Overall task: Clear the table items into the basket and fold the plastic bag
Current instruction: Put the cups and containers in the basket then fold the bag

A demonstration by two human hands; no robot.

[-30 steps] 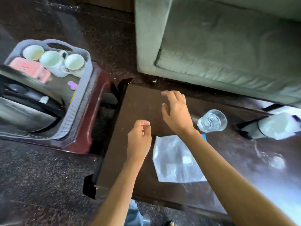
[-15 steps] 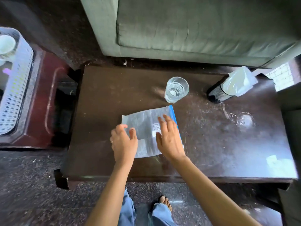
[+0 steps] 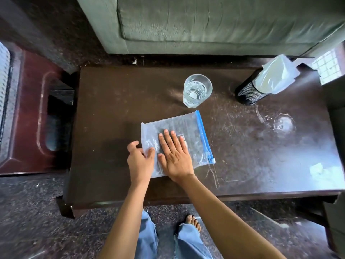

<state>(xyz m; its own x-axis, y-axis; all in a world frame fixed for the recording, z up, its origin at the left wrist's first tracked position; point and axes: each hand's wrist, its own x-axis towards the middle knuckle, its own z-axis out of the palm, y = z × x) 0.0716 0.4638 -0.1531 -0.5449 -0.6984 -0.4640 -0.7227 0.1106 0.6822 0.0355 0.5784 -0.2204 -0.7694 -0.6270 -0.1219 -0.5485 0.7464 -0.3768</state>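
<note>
Your right hand [image 3: 175, 156]: flat, fingers straight, pressing the plastic bag [image 3: 188, 128].
Your left hand [image 3: 140, 159]: pinching the bag's left edge.
Glass [image 3: 197, 90]: just beyond the bag.

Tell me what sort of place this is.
Likely a home living room: a green sofa stands behind a low dark table, a glass of water sits on that table, and the person's foot is bare.

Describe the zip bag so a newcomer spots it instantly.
Start at the dark wooden table in front of the green sofa. Near its front middle lies the clear plastic bag, flat under the right hand. Its blue zip strip sets it apart from the water glass behind it.
</note>
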